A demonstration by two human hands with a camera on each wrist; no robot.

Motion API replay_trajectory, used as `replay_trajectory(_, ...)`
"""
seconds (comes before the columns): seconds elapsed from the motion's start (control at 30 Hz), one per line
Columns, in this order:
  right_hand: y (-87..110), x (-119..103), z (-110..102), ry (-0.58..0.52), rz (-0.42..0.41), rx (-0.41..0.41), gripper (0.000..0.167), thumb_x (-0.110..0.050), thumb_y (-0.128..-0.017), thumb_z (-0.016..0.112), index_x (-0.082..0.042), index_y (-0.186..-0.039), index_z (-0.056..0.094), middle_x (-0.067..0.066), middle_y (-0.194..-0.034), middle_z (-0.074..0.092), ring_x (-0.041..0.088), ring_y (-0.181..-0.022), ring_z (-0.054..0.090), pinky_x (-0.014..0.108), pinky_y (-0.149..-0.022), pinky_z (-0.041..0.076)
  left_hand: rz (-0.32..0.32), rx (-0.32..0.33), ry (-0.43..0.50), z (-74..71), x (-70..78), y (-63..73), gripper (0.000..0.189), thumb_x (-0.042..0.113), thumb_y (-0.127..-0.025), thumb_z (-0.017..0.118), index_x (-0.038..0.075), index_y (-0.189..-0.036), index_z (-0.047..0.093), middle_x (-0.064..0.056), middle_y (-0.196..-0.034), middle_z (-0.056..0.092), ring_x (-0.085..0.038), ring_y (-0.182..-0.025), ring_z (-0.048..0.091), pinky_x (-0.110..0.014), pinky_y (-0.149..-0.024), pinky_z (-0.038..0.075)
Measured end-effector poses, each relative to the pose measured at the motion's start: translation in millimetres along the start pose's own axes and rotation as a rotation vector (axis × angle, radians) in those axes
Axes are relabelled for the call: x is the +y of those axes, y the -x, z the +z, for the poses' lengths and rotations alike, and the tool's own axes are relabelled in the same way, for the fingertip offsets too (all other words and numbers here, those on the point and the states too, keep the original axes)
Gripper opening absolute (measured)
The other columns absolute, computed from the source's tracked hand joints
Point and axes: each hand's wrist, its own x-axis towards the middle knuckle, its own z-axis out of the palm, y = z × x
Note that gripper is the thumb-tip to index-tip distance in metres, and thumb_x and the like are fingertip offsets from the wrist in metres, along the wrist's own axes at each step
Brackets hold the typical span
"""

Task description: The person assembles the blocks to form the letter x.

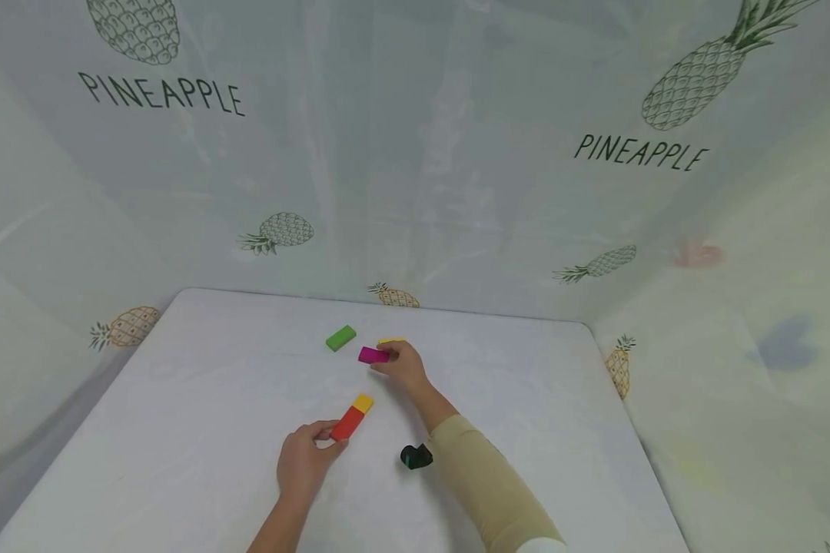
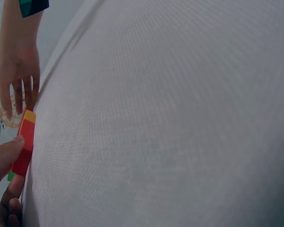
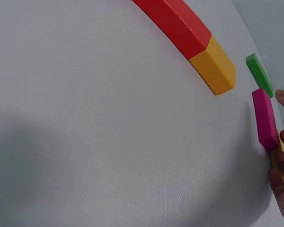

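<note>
My left hand (image 1: 306, 459) pinches a red block (image 1: 348, 423) between thumb and fingers. A yellow block (image 1: 363, 403) meets the red one end to end at its far side. Farther back, my right hand (image 1: 405, 364) has its thumb and fingers around the right end of a magenta block (image 1: 370, 355). In the right wrist view the magenta block (image 3: 265, 118) stands near the fingers, and its contact with them is partly hidden. Another yellow block (image 1: 391, 339) shows just behind the right hand, mostly covered by it. To the left of the magenta block lies a green block (image 1: 341, 338).
The white table (image 1: 214, 399) has its far edge just beyond the blocks. Behind it hangs a pale curtain (image 1: 401, 153) with pineapple prints. A small black object (image 1: 416, 457) shows against the right sleeve (image 1: 494, 480).
</note>
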Motion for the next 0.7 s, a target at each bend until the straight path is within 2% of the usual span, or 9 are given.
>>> replay_trajectory(0.33,-8.1,5.2,2.7,0.188,-0.115,-0.011,0.036,-0.017,-0.081,0.081,-0.012,-0.116,0.072,0.003,-0.111,0.06,0.017,-0.098,0.054,0.029,-0.086,0.048,0.007,0.003,0.002,0.8,-2.0,-0.4,0.042,0.023,-0.073,0.087,0.015,-0.112,0.074,0.004,-0.084,0.063,-0.018,-0.08,0.051,-0.034,-0.067,0.042)
replay_trajectory(0.7,-14.0,9.0,3.8,0.243,-0.12,-0.024,0.034,-0.019,-0.083,0.078,-0.017,-0.116,0.07,-0.002,-0.112,0.06,0.016,-0.103,0.053,0.031,-0.091,0.047,0.002,0.007,-0.003,1.4,-1.4,-0.3,0.042,0.023,-0.073,0.087,0.016,-0.112,0.074,0.003,-0.085,0.064,-0.019,-0.082,0.052,-0.036,-0.07,0.045)
